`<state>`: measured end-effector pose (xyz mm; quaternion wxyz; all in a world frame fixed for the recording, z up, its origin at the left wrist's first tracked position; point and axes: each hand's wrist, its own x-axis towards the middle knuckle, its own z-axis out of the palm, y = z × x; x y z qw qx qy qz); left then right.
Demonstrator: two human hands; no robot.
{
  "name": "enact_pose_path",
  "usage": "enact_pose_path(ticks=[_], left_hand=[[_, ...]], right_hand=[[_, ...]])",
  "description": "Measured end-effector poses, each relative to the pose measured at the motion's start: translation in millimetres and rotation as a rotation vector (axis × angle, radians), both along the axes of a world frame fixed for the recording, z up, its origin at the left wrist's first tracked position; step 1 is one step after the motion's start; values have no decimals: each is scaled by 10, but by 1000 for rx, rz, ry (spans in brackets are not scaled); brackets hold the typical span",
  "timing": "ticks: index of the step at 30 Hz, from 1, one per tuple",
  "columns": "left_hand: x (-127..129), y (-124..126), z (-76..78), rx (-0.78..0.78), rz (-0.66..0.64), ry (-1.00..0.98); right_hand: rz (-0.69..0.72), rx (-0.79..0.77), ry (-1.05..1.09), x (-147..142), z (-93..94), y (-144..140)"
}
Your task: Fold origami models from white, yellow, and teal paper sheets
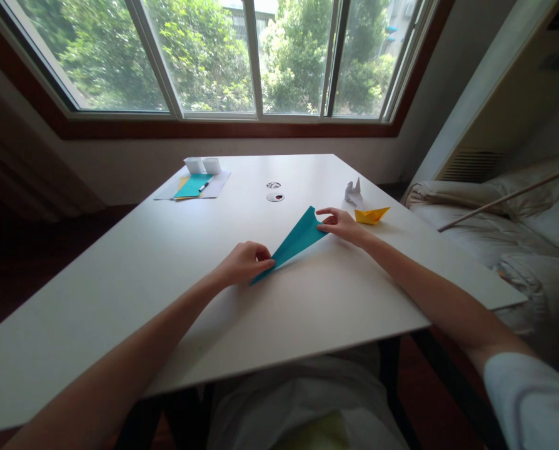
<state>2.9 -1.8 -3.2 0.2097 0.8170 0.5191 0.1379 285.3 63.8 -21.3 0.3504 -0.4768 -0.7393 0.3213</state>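
Observation:
A teal sheet of paper point(296, 240), folded to a long narrow wedge, slants across the table between my two hands. My left hand point(246, 261) is closed on its narrow near-left end, thumb and fingers pinching the tip. At the wide far-right end, my right hand point(338, 225) grips the edge, with the index finger arched above the corner. Just beyond my right hand sit a yellow paper boat point(372, 216) and a white folded paper figure point(353, 191) with pointed tips.
Two small white paper boxes point(202, 165) stand at the table's far left. Beside them, teal paper point(192, 185) lies on yellow and white sheets, with a pen point(206, 184) on top. Two round inserts point(274, 197) mark the tabletop point(134, 275). A padded seat point(504, 219) stands to the right.

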Motion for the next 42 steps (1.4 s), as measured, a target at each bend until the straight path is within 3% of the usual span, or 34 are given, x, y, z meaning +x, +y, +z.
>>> enact_pose_path(ticks=[4, 8, 11, 14, 24, 32, 38, 42], left_hand=[[50, -13, -35, 2, 85, 48], [38, 3, -78, -7, 158, 30], [35, -1, -81, -4, 188, 40], [45, -4, -73, -9, 193, 61], [28, 49, -137, -4, 185, 75], [51, -8, -72, 7, 176, 108], [-13, -121, 56, -57, -18, 199], [31, -232, 69, 62, -98, 319]], right_hand=[[-90, 321, -200, -142, -41, -105], [212, 487, -407, -379, -23, -361], [444, 486, -550, -543, -13, -533], [541, 455, -626, -603, -34, -575], [264, 310, -744, -385, -101, -133], [359, 415, -710, -499, -81, -370], [315, 383, -747, -433, -65, -320], [309, 351, -765, -375, -61, -271]])
